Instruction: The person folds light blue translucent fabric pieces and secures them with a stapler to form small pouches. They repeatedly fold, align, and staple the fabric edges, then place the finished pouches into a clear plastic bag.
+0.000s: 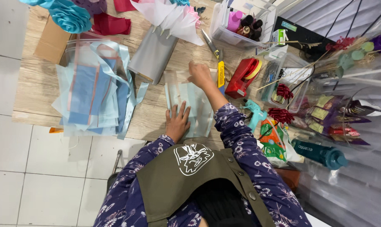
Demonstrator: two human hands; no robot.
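Observation:
A pale blue translucent wrapping sheet (pixel 197 103) lies folded in pleats on the wooden table (pixel 35 84), right in front of me. My left hand (pixel 176 122) rests flat on its near edge with the fingers spread, pressing it down. My right hand (pixel 200 75) reaches to the sheet's far edge with its fingers curled on the fold. A yellow utility knife (pixel 220 73) lies just right of that hand, and scissors (pixel 210 43) lie beyond it.
A stack of blue and clear sheets (pixel 94 88) fills the left side, next to a grey roll (pixel 152 54). To the right are a red tape dispenser (pixel 243 75), a teal glue gun (pixel 253 111) and red bows (pixel 283 90). A clear bin (pixel 241 21), white paper cones (pixel 173 17) and a blue paper flower (pixel 70 17) stand at the back.

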